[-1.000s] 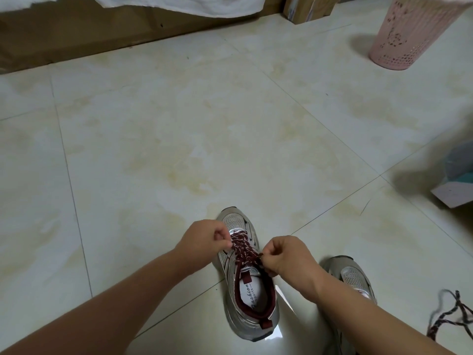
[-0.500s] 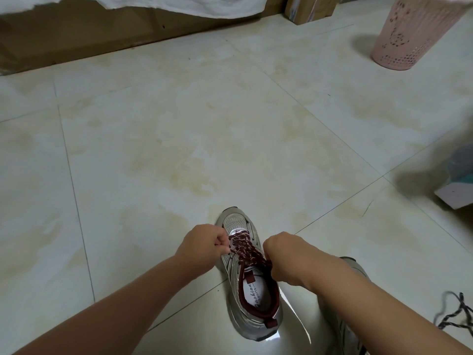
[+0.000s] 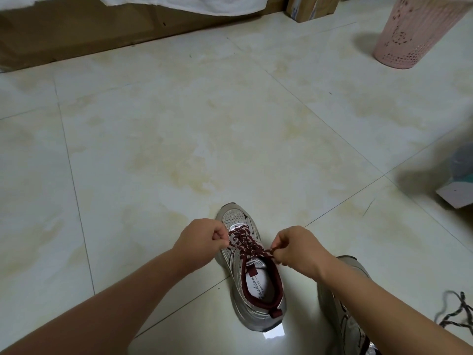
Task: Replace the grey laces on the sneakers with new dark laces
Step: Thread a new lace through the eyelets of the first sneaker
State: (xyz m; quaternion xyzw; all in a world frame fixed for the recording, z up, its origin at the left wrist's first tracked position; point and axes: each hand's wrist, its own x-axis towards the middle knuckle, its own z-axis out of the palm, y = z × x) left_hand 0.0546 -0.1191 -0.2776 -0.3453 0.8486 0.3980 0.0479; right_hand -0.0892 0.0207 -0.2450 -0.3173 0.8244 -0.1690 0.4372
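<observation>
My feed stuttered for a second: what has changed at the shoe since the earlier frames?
Both hands drew apart sideways: the left hand and right hand each still pinch an end of the dark lace, which is now pulled out to each side across the sneaker. The sneaker, the second sneaker and the pink basket stayed put.

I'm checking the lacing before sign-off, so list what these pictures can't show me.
Head view only:
- Second sneaker: mostly behind the right forearm, so its lacing is unreadable.
- Dark lace ends: hidden inside the left hand and right hand.
- Loose lace: cut off by the right edge.
- Insole print in the near sneaker: too small to read.
</observation>
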